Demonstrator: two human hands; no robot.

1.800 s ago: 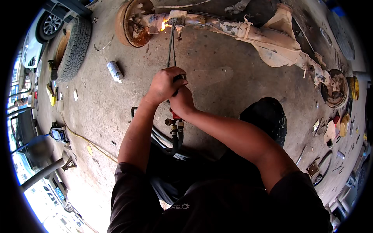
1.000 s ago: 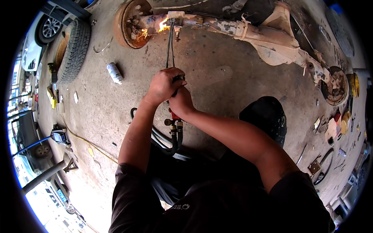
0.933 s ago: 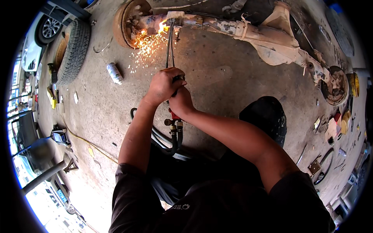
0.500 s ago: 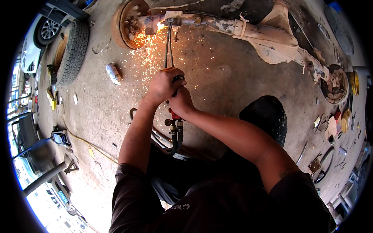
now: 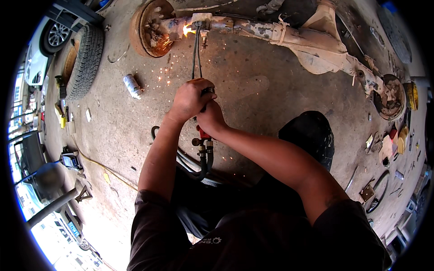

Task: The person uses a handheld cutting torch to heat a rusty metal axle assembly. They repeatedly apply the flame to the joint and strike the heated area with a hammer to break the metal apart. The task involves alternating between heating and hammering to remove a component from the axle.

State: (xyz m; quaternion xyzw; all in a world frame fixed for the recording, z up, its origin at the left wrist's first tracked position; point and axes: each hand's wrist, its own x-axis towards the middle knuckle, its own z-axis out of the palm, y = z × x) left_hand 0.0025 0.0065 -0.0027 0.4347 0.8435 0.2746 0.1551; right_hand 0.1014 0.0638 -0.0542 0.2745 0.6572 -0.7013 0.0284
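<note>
**Hot work under way, no separation visible**

The job looks partway through. A bright yellow-orange flame [image 5: 188, 30] burns just beside the left edge of a squarish, grey-brown metal bracket [image 5: 202, 17] on the long, rust-brown steel axle housing [image 5: 312, 52]. Small orange sparks [image 5: 162, 74] are scattered above the grey concrete floor [image 5: 253, 117], which suggests that metal is being cut or burned away rather than merely warmed.

The axle housing lies across the floor, ahead of the person, with the bracket near the round, rusty drum [image 5: 138, 29] at its left end. What is done so far is hard to judge: no parted seam or gap can be made out, and glare covers the spot. Since the bracket sits in place on the tube, a good share of the heating there seems left to do.

Both grips are closed around the gas torch with a red body and brass valves [image 5: 204, 133]: the left hand [image 5: 190, 98] wraps it ahead, the right hand [image 5: 211, 119] just behind, touching the left. Its two thin, dark metal pipes [image 5: 197, 54] reach to the bracket.
</note>
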